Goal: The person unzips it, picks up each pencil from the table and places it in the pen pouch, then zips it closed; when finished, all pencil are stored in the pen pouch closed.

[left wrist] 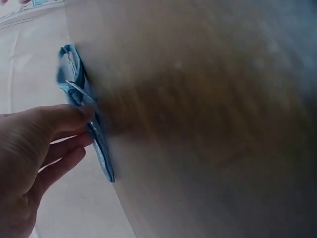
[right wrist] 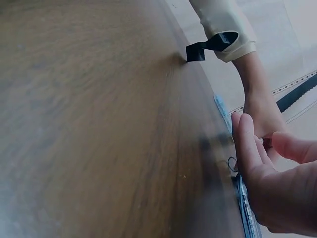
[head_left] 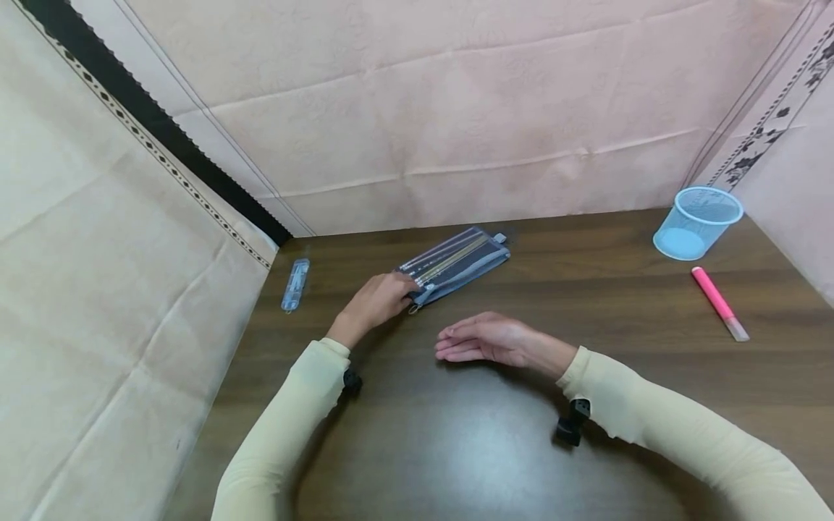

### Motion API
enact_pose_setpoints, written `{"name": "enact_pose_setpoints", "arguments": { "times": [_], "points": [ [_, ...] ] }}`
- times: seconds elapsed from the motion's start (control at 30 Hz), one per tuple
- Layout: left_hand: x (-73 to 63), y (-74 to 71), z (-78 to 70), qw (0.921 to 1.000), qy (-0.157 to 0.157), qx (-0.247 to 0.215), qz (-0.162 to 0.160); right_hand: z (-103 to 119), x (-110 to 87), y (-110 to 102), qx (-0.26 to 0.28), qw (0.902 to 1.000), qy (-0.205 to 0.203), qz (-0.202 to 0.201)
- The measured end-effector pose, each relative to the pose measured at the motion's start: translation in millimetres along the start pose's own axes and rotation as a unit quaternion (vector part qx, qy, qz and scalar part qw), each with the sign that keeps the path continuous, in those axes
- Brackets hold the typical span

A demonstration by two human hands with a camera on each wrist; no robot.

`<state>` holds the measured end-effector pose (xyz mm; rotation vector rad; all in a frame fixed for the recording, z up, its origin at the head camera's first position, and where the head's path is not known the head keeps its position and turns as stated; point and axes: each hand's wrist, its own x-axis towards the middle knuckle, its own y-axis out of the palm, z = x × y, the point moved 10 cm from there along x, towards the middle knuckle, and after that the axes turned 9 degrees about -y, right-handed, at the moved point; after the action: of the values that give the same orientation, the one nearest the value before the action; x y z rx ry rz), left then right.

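A dark blue zippered pencil pouch (head_left: 456, 264) with pale stripes lies slanted toward the back middle of the table. At its near left end my left hand (head_left: 381, 300) grips the edge. The left wrist view shows the thumb on one side of the pouch (left wrist: 94, 126) and the fingers on the other. Just below the pouch, my right hand (head_left: 485, 340) is held over the table with its fingers extended and the palm turned inward, holding nothing. In the right wrist view those fingers (right wrist: 247, 144) overlap part of the pouch and left hand.
A light blue translucent object (head_left: 296, 285), its kind unclear, lies near the table's left edge. A pink marker (head_left: 719, 302) with a clear end rests at the right, in front of a blue plastic cup (head_left: 697, 224). Pale cloth (head_left: 456, 130) hangs behind the wooden table (head_left: 456, 449).
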<state>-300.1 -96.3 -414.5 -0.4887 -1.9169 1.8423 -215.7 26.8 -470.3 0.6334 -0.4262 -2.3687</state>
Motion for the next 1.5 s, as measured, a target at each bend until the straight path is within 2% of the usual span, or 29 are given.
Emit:
{"name": "enact_pose_setpoints", "arguments": {
  "times": [0.17, 0.33, 0.43, 0.6, 0.7, 0.8, 0.87, 0.97, 1.1, 1.33, 1.5],
  "points": [
    [-1.2, -2.5, 0.8, 1.0000, 0.001, 0.000, 0.002, 0, -0.4, 0, -0.007, 1.0000, 0.005, 0.003],
    [-2.2, -14.1, -2.0, 0.9995, 0.000, -0.027, -0.015, 12, 2.2, -10, -0.075, 0.9962, -0.034, -0.029],
    [-3.1, -23.5, -5.7, 0.9985, 0.001, -0.045, -0.030, 27, 4.9, -20, -0.132, 0.9861, -0.078, -0.064],
    [-5.9, -42.9, -11.4, 0.9954, 0.003, -0.063, -0.071, 52, 13.7, -28, -0.202, 0.9610, -0.148, -0.117],
    [-8.2, -49.2, -13.6, 0.9944, 0.000, -0.065, -0.084, 58, 23.5, -25, -0.195, 0.9566, -0.177, -0.125],
    [-10.5, -51.1, -16.6, 0.9939, 0.000, -0.068, -0.086, 58, 32.2, -20, -0.154, 0.9611, -0.193, -0.123],
    [-11.5, -51.2, -18.1, 0.9936, 0.000, -0.071, -0.088, 56, 34.1, -19, -0.130, 0.9628, -0.196, -0.133],
    [-12.4, -51.4, -18.4, 0.9929, -0.003, -0.073, -0.094, 57, 32.8, -21, -0.119, 0.9592, -0.205, -0.154],
    [-13.8, -52.3, -17.1, 0.9925, -0.007, -0.069, -0.101, 63, 28.8, -25, -0.136, 0.9463, -0.234, -0.177],
    [-20.3, -53.8, -17.5, 0.9914, 0.000, -0.058, -0.117, 87, 24.1, -25, -0.208, 0.9133, -0.294, -0.191],
    [-25.4, -53.8, -21.6, 0.9903, 0.015, -0.050, -0.129, 97, 24.3, -43, -0.230, 0.9049, -0.296, -0.201]
  ]
}}
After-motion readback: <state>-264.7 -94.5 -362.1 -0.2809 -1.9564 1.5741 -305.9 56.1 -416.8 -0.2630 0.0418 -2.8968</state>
